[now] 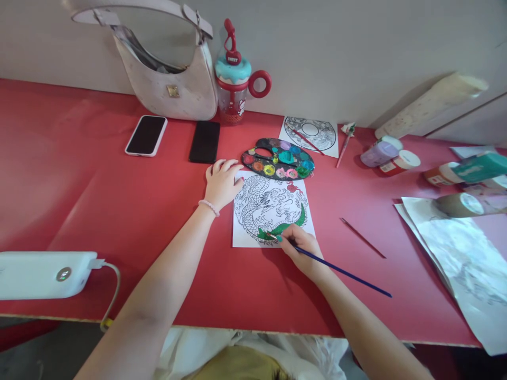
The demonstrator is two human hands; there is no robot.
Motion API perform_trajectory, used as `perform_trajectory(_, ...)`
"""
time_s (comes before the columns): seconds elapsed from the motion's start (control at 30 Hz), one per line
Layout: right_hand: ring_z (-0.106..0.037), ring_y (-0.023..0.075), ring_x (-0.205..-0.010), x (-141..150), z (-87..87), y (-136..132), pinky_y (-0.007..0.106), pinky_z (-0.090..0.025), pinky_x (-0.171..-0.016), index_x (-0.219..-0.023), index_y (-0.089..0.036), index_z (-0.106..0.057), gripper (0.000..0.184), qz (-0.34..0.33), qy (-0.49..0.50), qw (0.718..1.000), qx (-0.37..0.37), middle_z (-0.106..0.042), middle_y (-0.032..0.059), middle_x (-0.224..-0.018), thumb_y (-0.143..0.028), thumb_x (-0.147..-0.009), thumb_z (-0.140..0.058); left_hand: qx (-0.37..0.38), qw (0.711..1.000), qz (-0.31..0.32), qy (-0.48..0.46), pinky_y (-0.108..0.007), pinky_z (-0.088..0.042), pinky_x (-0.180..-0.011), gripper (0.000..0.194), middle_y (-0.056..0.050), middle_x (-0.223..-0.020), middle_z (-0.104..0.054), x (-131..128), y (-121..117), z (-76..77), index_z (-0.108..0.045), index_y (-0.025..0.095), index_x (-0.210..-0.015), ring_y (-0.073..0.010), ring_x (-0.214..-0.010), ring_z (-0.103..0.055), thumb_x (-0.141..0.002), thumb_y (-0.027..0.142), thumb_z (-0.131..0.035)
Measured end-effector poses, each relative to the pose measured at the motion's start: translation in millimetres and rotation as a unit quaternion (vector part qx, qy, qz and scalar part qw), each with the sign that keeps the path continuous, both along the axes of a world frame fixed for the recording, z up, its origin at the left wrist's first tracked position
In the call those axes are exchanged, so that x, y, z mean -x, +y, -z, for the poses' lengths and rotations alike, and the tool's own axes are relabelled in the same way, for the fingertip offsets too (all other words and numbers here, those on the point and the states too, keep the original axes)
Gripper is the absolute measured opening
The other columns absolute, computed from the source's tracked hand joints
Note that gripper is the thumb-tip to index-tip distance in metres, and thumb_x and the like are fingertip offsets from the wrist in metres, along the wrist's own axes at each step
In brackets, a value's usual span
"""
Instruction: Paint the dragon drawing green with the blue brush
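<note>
A white sheet with a black dragon line drawing point(269, 208) lies on the red table point(71, 174); part of the dragon's lower right body is painted green. My right hand point(301, 248) pinches a blue paintbrush point(340, 271) with its tip on the green area. My left hand point(222, 181) rests with fingers curled on the sheet's upper left corner, holding it flat. A black oval palette point(278, 159) with several coloured paint wells sits just beyond the sheet.
Two phones point(146, 135) point(205, 141), a pale handbag point(170, 79) and a lidded cup point(234, 79) stand at the back. A second drawing point(311, 134), loose brushes point(362, 237), paint jars point(390, 155) and paper sheets point(463, 253) lie right. A white power bank point(43, 274) sits front left.
</note>
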State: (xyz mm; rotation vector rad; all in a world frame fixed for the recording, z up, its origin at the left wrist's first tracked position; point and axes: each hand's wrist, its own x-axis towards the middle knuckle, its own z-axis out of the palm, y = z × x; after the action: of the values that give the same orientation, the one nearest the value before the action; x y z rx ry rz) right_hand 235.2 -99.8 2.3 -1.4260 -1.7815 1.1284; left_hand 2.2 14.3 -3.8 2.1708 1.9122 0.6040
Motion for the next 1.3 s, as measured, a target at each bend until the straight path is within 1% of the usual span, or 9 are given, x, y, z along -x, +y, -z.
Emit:
perform_trajectory(0.17,-0.037,0.0102,-0.046,0.3,-0.8,-0.3,0.024,-0.031,-0.044,-0.066,-0.024,-0.043,0.023,0.001,-0.009,1.0,0.003,-0.046,-0.0049,-0.054,-0.032,-0.083,-0.057,0.003,1.0,0.001,-0.002,-0.055,-0.03,-0.11,0.032,-0.001,-0.142,-0.056,-0.3,-0.3,-1.4,-0.063,0.028,-0.124,-0.0306,-0.134,-0.04,-0.092,0.026,-0.059)
perform_trajectory(0.33,-0.038,0.0105,-0.047,1.8,-2.3,0.2,0.024,-0.032,-0.044,-0.065,-0.024,-0.043,0.024,0.0,-0.013,1.0,0.002,-0.047,-0.0045,-0.054,-0.033,-0.082,-0.058,0.008,1.0,-0.002,0.0,-0.054,-0.029,-0.111,0.032,0.0,-0.142,-0.056,-0.6,-0.5,-2.5,-0.063,0.03,-0.123,-0.0301,-0.135,-0.039,-0.092,0.026,-0.059)
perform_trajectory(0.57,-0.035,0.01,-0.046,0.5,-0.5,-0.9,0.023,-0.03,-0.043,-0.064,-0.024,-0.042,0.024,0.012,-0.018,1.0,-0.008,-0.043,-0.0054,-0.052,-0.032,-0.081,-0.057,0.008,1.0,0.0,-0.001,-0.054,-0.03,-0.111,0.032,-0.001,-0.142,-0.056,-0.4,-0.4,-2.4,-0.063,0.03,-0.123,-0.0302,-0.135,-0.039,-0.092,0.026,-0.059)
perform_trajectory(0.77,-0.037,0.0103,-0.046,2.0,-2.0,-0.5,0.024,-0.031,-0.044,-0.066,-0.024,-0.043,0.022,-0.009,-0.014,1.0,-0.013,-0.045,-0.0047,-0.054,-0.032,-0.082,-0.055,0.002,1.0,0.0,-0.003,-0.054,-0.03,-0.11,0.031,-0.001,-0.141,-0.056,-0.3,-0.3,-0.9,-0.064,0.029,-0.122,-0.0302,-0.134,-0.04,-0.092,0.025,-0.059)
perform_trajectory(0.93,-0.035,0.0102,-0.047,2.2,0.3,-1.0,0.023,-0.031,-0.044,-0.065,-0.024,-0.042,0.022,0.004,-0.03,0.999,-0.022,-0.044,-0.005,-0.053,-0.031,-0.082,-0.054,0.003,1.0,-0.003,0.002,-0.053,-0.03,-0.111,0.03,-0.001,-0.141,-0.056,-0.9,-0.7,-2.2,-0.063,0.03,-0.122,-0.0292,-0.133,-0.04,-0.092,0.026,-0.059)
perform_trajectory(1.07,-0.034,0.0099,-0.046,1.7,1.3,-1.5,0.023,-0.03,-0.044,-0.065,-0.024,-0.041,0.022,0.009,-0.028,0.999,-0.023,-0.043,-0.0053,-0.052,-0.03,-0.082,-0.053,0.008,1.0,-0.001,-0.002,-0.054,-0.03,-0.111,0.031,-0.001,-0.142,-0.056,-1.1,-0.7,-3.2,-0.064,0.029,-0.122,-0.0302,-0.134,-0.04,-0.092,0.025,-0.059)
perform_trajectory(1.2,-0.035,0.0096,-0.046,2.7,2.1,-0.9,0.023,-0.031,-0.044,-0.065,-0.024,-0.042,0.021,0.001,-0.03,0.999,-0.027,-0.043,-0.0055,-0.052,-0.031,-0.081,-0.054,0.001,1.0,0.003,-0.005,-0.055,-0.03,-0.11,0.031,-0.002,-0.141,-0.057,-0.7,-0.2,-1.7,-0.064,0.029,-0.122,-0.0311,-0.133,-0.04,-0.091,0.025,-0.059)
perform_trajectory(1.3,-0.036,0.0094,-0.046,2.5,3.0,-0.6,0.022,-0.031,-0.044,-0.064,-0.023,-0.041,0.022,0.008,-0.036,0.999,-0.029,-0.043,-0.0055,-0.052,-0.03,-0.081,-0.054,-0.003,1.0,0.002,-0.001,-0.055,-0.031,-0.109,0.032,-0.002,-0.141,-0.057,-0.4,0.0,-0.6,-0.064,0.029,-0.122,-0.0307,-0.133,-0.041,-0.091,0.025,-0.06)
